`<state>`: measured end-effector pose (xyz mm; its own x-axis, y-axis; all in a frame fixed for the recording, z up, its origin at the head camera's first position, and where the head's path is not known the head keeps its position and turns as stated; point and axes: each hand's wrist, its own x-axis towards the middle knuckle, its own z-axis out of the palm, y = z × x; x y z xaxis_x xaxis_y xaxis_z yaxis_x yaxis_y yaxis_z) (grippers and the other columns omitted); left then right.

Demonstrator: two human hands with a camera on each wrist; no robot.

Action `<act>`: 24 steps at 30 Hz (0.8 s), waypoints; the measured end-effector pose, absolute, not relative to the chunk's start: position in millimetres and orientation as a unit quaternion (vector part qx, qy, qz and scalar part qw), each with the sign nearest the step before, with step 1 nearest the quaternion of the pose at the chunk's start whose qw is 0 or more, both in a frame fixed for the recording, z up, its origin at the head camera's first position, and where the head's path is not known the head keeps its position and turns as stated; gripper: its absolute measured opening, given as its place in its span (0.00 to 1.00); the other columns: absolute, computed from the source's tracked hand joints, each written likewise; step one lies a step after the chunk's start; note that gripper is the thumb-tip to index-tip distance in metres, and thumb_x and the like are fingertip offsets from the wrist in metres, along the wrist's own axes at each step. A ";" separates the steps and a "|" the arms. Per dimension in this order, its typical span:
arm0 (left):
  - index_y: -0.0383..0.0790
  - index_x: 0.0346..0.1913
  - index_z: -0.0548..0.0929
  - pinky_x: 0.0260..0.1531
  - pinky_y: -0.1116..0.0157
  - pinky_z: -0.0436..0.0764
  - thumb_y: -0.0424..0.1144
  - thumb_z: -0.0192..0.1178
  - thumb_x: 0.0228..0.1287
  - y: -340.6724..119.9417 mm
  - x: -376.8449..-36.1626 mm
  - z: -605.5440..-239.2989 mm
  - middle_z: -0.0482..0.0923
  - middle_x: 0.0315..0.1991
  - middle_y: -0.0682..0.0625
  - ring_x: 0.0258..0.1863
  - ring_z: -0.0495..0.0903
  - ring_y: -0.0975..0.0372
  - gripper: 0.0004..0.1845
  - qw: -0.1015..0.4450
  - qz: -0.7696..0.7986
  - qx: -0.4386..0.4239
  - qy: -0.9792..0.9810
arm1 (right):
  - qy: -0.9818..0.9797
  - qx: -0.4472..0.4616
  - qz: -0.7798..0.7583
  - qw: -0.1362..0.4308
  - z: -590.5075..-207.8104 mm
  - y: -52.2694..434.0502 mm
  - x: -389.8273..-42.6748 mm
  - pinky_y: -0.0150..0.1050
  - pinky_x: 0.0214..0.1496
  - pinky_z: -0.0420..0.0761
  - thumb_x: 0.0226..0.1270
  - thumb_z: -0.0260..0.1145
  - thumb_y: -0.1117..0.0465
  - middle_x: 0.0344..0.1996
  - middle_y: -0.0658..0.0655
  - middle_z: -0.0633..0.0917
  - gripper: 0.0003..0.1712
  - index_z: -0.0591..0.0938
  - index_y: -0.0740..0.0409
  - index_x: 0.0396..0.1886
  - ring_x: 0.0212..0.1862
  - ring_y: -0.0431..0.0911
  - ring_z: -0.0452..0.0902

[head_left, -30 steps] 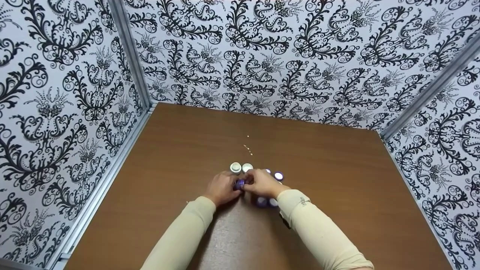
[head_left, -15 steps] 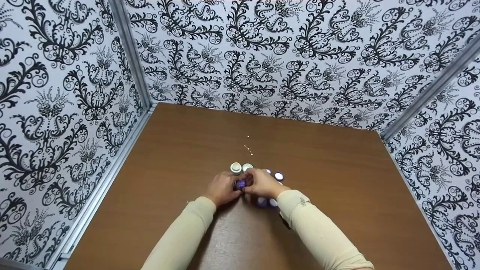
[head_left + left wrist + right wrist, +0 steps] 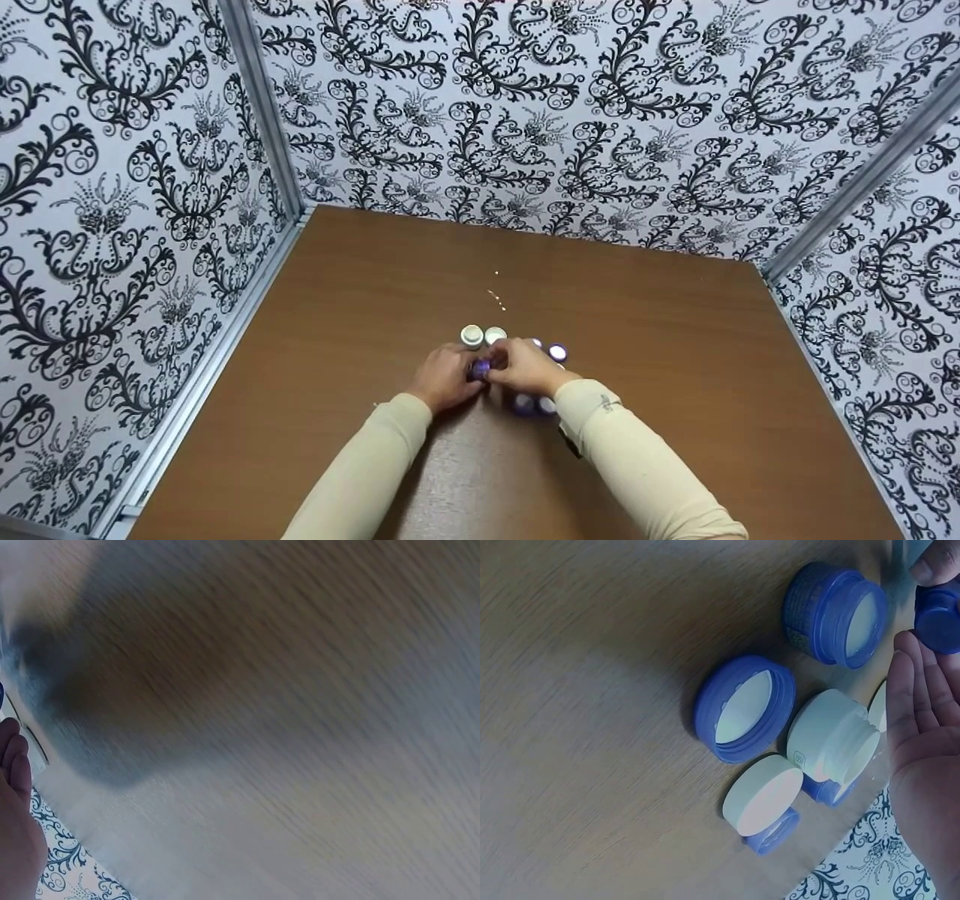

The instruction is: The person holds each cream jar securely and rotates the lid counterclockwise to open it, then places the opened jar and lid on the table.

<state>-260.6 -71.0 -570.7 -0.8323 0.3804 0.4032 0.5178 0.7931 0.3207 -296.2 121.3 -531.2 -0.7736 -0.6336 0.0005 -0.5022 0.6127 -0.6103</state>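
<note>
Purple plastic at the heart of the action: a small purple jar [image 3: 480, 368] sits pinched between both hands over the brown tabletop [image 3: 675, 360], at about the middle of the head view. The left hand [image 3: 444, 377] comes in from 7 o'clock with fingers curled round the jar's left side, and the right hand [image 3: 527, 367] meets it from 5 o'clock, fingertips closed on the jar's right side (whether it has the lid or the body, I cannot tell). Both forearms wear cream sleeves [image 3: 637, 465]. Just beyond the hands, at 12 o'clock of the jar, two white jars [image 3: 482, 335] stand side by side, touching or nearly so. At 2 o'clock, a purple-rimmed lid [image 3: 557, 352] lies beside the right hand, and more purple pieces [image 3: 534, 404] peek out under the right wrist at 5 o'clock. The right wrist camera shows that cluster close up: an open blue lid [image 3: 744, 708] lying face up, a blue jar on its side [image 3: 835, 612], a white jar on its side [image 3: 832, 736] just beside the lid, and a white cap [image 3: 763, 795] resting on a blue piece. The left wrist view is blurred, showing only wood grain and a fingertip edge. Black-and-white patterned walls [image 3: 525, 112] enclose the tabletop on three sides.
</note>
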 end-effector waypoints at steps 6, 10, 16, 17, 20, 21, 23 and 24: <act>0.40 0.39 0.87 0.46 0.54 0.80 0.47 0.76 0.47 -71.7 -260.3 -571.4 0.85 0.41 0.45 0.44 0.83 0.51 0.18 0.153 -0.223 -0.232 -0.934 | 0.895 -0.306 -0.307 0.109 -532.1 122.2 -298.0 0.38 0.42 0.81 0.55 0.72 0.61 0.33 0.52 0.88 0.14 0.84 0.58 0.42 0.37 0.42 0.83; 0.40 0.40 0.88 0.45 0.54 0.80 0.47 0.76 0.47 -71.6 -260.8 -571.2 0.85 0.41 0.45 0.44 0.84 0.51 0.18 0.148 -0.223 -0.233 -0.935 | 0.896 -0.302 -0.306 0.111 -532.3 122.6 -298.6 0.38 0.42 0.81 0.54 0.73 0.62 0.33 0.50 0.87 0.15 0.84 0.58 0.42 0.37 0.42 0.83; 0.41 0.39 0.88 0.45 0.54 0.80 0.47 0.75 0.48 -74.1 -261.0 -572.6 0.85 0.40 0.45 0.43 0.83 0.52 0.17 0.150 -0.231 -0.230 -0.933 | 0.899 -0.299 -0.301 0.107 -531.3 122.1 -298.9 0.39 0.42 0.81 0.53 0.74 0.61 0.32 0.48 0.87 0.14 0.84 0.56 0.40 0.36 0.41 0.83; 0.40 0.38 0.88 0.45 0.54 0.80 0.47 0.75 0.48 -74.7 -261.0 -572.9 0.85 0.40 0.45 0.42 0.83 0.52 0.17 0.150 -0.232 -0.229 -0.934 | 0.902 -0.298 -0.295 0.104 -531.1 122.0 -298.9 0.39 0.41 0.81 0.52 0.74 0.61 0.31 0.47 0.87 0.14 0.84 0.56 0.40 0.35 0.40 0.83; 0.40 0.37 0.87 0.45 0.54 0.80 0.47 0.75 0.48 -76.7 -260.7 -573.4 0.85 0.38 0.45 0.42 0.83 0.52 0.17 0.149 -0.233 -0.225 -0.934 | 0.908 -0.304 -0.273 0.091 -532.8 122.2 -299.7 0.40 0.39 0.80 0.50 0.75 0.59 0.30 0.47 0.86 0.13 0.84 0.54 0.37 0.33 0.40 0.80; 0.40 0.36 0.87 0.44 0.54 0.80 0.47 0.75 0.48 -77.1 -260.5 -573.8 0.85 0.38 0.46 0.41 0.83 0.52 0.16 0.149 -0.229 -0.224 -0.936 | 0.911 -0.308 -0.262 0.083 -534.1 122.4 -300.2 0.39 0.38 0.79 0.50 0.75 0.58 0.30 0.46 0.86 0.13 0.83 0.54 0.36 0.32 0.40 0.79; 0.40 0.36 0.87 0.43 0.53 0.80 0.47 0.75 0.48 -77.8 -260.0 -573.9 0.84 0.36 0.46 0.40 0.83 0.52 0.16 0.150 -0.223 -0.221 -0.937 | 0.915 -0.315 -0.241 0.069 -536.4 123.1 -301.1 0.39 0.37 0.78 0.50 0.75 0.57 0.29 0.45 0.85 0.13 0.83 0.53 0.35 0.31 0.40 0.78; 0.40 0.36 0.87 0.42 0.53 0.80 0.47 0.75 0.48 -78.2 -259.6 -573.9 0.84 0.36 0.46 0.40 0.83 0.52 0.16 0.152 -0.220 -0.220 -0.938 | 0.916 -0.319 -0.234 0.064 -537.5 123.4 -301.4 0.39 0.36 0.78 0.49 0.75 0.56 0.28 0.45 0.84 0.13 0.83 0.54 0.35 0.30 0.40 0.77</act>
<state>-259.6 -78.2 -573.9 -0.8571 0.3457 0.3819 0.4797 0.8060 0.3469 -301.4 123.4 -537.5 -0.7889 -0.6137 0.0322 -0.5541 0.6877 -0.4691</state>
